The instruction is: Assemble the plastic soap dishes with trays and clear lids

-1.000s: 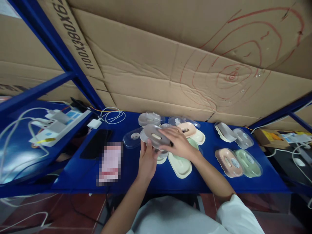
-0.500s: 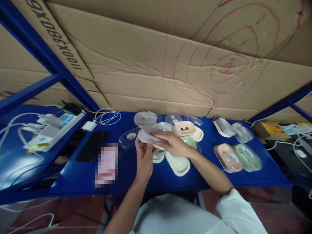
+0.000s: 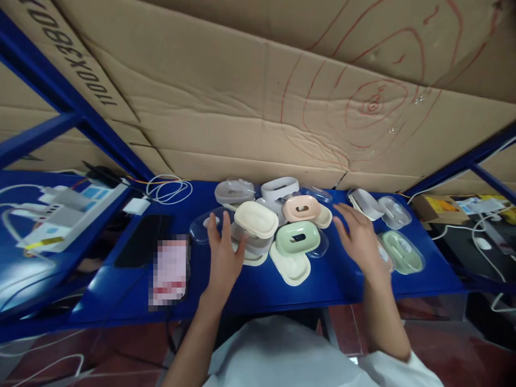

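My left hand [image 3: 223,252] is open with its fingers apart, holding nothing, beside a cream oval tray [image 3: 256,219]. That tray lies on top of a light grey soap-dish shell [image 3: 253,244]. My right hand [image 3: 357,236] hovers over the right part of the blue table, fingers spread and empty, partly covering a peach soap dish [image 3: 385,253]. Between the hands lie a green slotted shell [image 3: 298,237], a cream tray [image 3: 292,269] under its front edge and a peach slotted shell [image 3: 302,208]. Behind them a pale grey shell [image 3: 280,187] rests near the cardboard.
Clear lids [image 3: 203,228] lie around the pile. A lidded green dish [image 3: 403,252] and a grey shell [image 3: 367,204] sit at the right. On the left are a black phone [image 3: 141,242], a blurred pink item [image 3: 171,269] and a power strip [image 3: 76,215]. Cardboard [image 3: 209,97] stands behind.
Both hands have let go of the grey shell they held; a grey shell now stands at the back and a cream tray tops the left pile. My right hand has moved right.
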The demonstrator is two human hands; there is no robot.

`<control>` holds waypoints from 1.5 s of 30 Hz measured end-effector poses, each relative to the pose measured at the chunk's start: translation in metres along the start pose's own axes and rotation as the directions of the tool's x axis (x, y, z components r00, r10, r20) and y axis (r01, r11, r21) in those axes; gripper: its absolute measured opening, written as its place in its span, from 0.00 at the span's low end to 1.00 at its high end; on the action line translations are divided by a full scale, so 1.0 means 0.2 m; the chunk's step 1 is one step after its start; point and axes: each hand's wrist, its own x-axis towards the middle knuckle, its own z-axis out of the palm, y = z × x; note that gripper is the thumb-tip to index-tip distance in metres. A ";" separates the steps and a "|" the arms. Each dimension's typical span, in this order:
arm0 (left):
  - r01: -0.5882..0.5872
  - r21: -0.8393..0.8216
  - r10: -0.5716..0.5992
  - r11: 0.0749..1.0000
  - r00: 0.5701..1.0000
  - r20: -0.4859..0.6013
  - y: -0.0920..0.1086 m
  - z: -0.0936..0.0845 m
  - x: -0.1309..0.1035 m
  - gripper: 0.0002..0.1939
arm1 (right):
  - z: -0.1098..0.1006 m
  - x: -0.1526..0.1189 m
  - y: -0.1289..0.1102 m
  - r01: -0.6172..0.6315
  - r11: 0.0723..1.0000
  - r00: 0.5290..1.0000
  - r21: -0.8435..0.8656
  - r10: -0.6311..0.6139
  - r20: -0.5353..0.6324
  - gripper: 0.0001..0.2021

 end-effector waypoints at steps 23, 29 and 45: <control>-0.368 0.064 0.348 0.928 0.915 0.205 0.16 -0.06 -0.49 0.16 | 0.02 -0.65 -0.03 -0.166 0.955 0.978 -0.244 0.192 0.086 0.24; -0.355 0.015 0.333 0.935 0.888 0.316 0.19 -0.03 -0.46 0.12 | 0.05 -0.68 -0.09 -0.122 0.932 0.983 -0.341 0.160 0.086 0.22; -0.331 -0.021 0.330 0.943 0.927 0.181 0.14 -0.03 -0.48 0.13 | 0.05 -0.32 0.03 -0.233 0.958 0.955 -0.165 0.194 -0.225 0.23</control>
